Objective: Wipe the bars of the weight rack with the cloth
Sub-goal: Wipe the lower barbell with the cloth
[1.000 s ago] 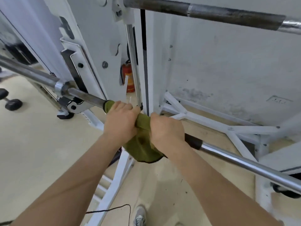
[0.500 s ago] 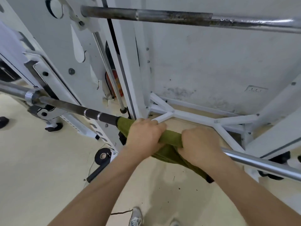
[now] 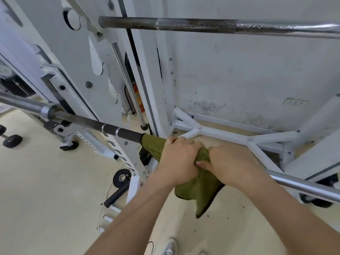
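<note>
Right now the white weight rack (image 3: 114, 74) fills the top half, approx 10 to 2 o'clock, w/ a rusty upper bar (image 3: 184, 24) across 12. The lower bar (image 3: 88, 120) runs diag from 9 down to 4 o'clock. A green cloth (image 3: 200, 186) is wrapped round that lower bar just below centre, its loose end hanging toward 6. Left hand (image 3: 178, 159) and right hand (image 3: 233, 162) are side by side, touching, both w/ fingers curled tight over cloth and bar. A dumbbell (image 3: 11, 139) lies on the floor at 9, and a shoe (image 3: 170, 247) shows at 6.
</note>
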Demonstrator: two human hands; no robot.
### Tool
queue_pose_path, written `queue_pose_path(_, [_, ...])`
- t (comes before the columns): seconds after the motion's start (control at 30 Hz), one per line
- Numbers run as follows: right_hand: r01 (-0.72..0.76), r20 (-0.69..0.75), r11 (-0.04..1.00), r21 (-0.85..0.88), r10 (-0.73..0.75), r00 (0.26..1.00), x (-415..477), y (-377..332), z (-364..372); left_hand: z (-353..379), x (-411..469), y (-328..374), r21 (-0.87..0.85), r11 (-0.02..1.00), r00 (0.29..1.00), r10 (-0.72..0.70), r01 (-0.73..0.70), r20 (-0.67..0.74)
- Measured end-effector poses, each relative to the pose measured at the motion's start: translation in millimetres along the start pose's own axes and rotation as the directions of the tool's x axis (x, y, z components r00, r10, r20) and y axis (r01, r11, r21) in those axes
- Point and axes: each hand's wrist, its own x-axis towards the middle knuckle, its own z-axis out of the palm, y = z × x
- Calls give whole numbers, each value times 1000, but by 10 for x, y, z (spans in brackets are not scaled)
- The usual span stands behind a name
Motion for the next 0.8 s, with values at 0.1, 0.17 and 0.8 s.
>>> queue_pose_path(0.1, [86,-38,984,158,-81,996,150,-237,-33,-75,-124,-509,-126,992,997,-35,27,-62])
queue_pose_path(0.17, [87,-145,990,115,-70,987,274,-533,12,-149,-223,-983,-64,996,994,-70,64,-83])
queue_pose_path(0.8, [323,-229,936,139,-287,930,1384,-1890,-265,-333,-411,-2382,157,973,985,-164,169,-47])
